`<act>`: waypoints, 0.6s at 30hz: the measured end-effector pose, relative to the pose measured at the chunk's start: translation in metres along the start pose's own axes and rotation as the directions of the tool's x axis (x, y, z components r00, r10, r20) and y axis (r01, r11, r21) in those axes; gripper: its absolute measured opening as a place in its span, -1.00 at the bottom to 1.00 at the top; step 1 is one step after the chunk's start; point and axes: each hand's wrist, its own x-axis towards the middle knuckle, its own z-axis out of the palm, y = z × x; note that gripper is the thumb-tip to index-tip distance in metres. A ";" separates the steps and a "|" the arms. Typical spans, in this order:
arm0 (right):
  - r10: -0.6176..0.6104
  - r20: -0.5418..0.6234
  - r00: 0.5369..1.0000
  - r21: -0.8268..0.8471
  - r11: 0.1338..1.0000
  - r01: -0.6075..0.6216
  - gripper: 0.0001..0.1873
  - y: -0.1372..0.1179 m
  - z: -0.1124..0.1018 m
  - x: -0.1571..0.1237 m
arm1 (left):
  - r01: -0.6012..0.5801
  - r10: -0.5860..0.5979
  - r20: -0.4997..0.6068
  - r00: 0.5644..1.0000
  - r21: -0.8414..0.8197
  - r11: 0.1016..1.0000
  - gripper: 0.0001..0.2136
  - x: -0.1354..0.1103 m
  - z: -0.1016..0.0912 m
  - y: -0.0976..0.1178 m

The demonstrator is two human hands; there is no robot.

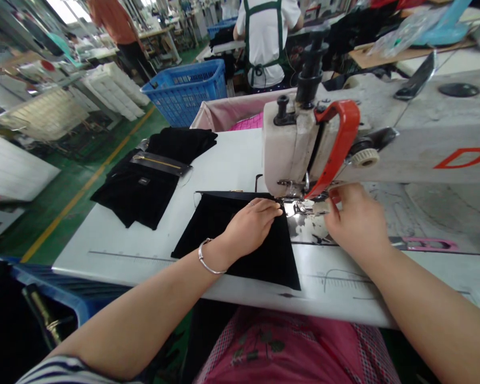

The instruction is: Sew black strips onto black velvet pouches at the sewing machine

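Observation:
A black fabric piece (pixel 220 229) lies on the white sewing table (pixel 116 245), its far corner under the presser foot (pixel 300 205) of the sewing machine (pixel 288 144). My left hand (pixel 252 224), a silver bangle on its wrist, rests flat on the fabric with fingers stretched toward the foot. To the right of the needle, my right hand (pixel 356 221) has its fingers curled near the machine's red lever (pixel 338 144); what it pinches is hidden.
A stack of black pieces with a gold zipper (pixel 148 181) lies at the table's far left. Behind stand a blue crate (pixel 188 88) and a pink-lined bin (pixel 232 109). Pink scissors (pixel 428 244) lie right of the machine. Two people stand at the back.

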 end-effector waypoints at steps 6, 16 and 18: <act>-0.003 -0.009 1.000 0.060 0.998 0.003 -0.82 0.004 0.003 0.000 | -0.013 0.013 0.005 1.000 0.006 1.000 -0.74 -0.003 0.000 0.001; -0.053 0.041 0.998 0.176 0.983 0.045 -0.85 0.006 -0.003 -0.002 | 0.006 -0.005 0.018 1.000 -0.023 1.000 -0.75 -0.001 -0.003 -0.001; -0.044 0.036 0.998 0.158 0.987 0.038 -0.86 0.007 0.000 -0.001 | -0.002 0.002 0.019 1.000 -0.013 1.000 -0.75 -0.001 -0.004 -0.001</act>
